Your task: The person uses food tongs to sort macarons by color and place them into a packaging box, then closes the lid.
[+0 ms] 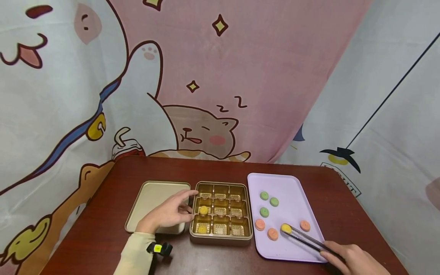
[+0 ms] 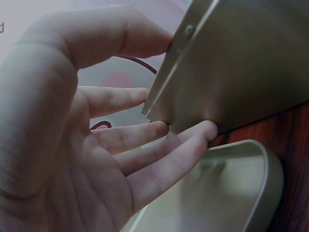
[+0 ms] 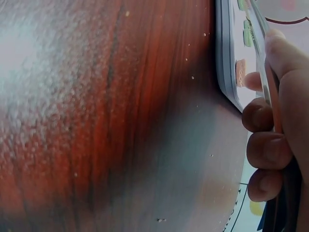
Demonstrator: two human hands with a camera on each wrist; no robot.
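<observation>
My right hand (image 1: 357, 260) grips a pair of metal tongs (image 1: 307, 241). Between the tong tips is a yellow macaron (image 1: 286, 228), over the lilac tray (image 1: 288, 187); whether it is raised off the tray I cannot tell. On the left, my left hand (image 1: 172, 211) touches the left side of a gold box (image 1: 220, 240) with several compartments. In the left wrist view, nearly straight fingers (image 2: 140, 135) rest against the box's wall. One yellow macaron (image 1: 203, 210) sits in the left middle compartment, another yellow macaron (image 1: 202, 229) in the left front one.
Three green macarons (image 1: 264, 212) and three orange macarons (image 1: 273, 234) lie on the tray. A gold lid (image 1: 165, 193) lies left of the box, partly under the left hand. Everything stands on a dark red wooden table (image 1: 206, 259), with a cartoon cloth (image 1: 261, 76) behind.
</observation>
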